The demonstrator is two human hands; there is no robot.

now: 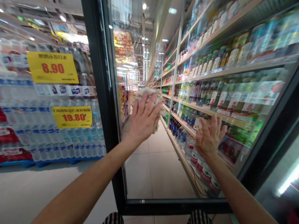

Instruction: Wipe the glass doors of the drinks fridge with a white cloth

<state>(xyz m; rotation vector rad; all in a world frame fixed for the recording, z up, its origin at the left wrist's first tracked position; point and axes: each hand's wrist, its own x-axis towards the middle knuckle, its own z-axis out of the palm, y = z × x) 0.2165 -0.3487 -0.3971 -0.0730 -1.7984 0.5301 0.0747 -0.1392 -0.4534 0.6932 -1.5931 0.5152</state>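
A glass door (161,174) in a black frame stands in front of me. My left hand (143,116) presses a crumpled whitish cloth (149,92) against the glass, with its fingers over the cloth. Lower and to the right, my right hand (209,137) is raised close to the glass, its fingers apart and nothing in them. Whether its fingertips touch the pane, I cannot tell.
Shelves of bottled drinks (217,62) run into the distance behind the glass. To the left are stacked packs of water bottles (67,141) with yellow price signs (53,67). The door's dark frame (105,93) stands upright between them, over a tiled floor.
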